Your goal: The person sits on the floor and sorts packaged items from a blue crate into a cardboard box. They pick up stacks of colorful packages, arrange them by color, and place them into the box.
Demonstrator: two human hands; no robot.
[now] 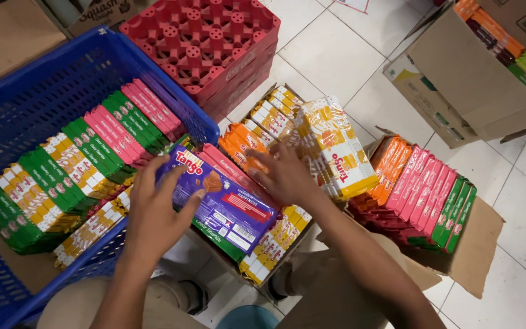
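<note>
A stack of red plastic crates stands on the white tiled floor at the back. To the right a large cardboard carton lies tipped, thin packs in orange, dark and green (only their edges show) lining its top. A plain brown box sits far left.

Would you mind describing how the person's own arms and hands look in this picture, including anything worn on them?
Both arms are bare from wrist to as far up as the frame shows; no sleeves are visible. The left hand and right hand wear no gloves, and no rings, watch or bracelet can be seen. The fingers are uncovered, with short nails. No markings show on either forearm.
</note>
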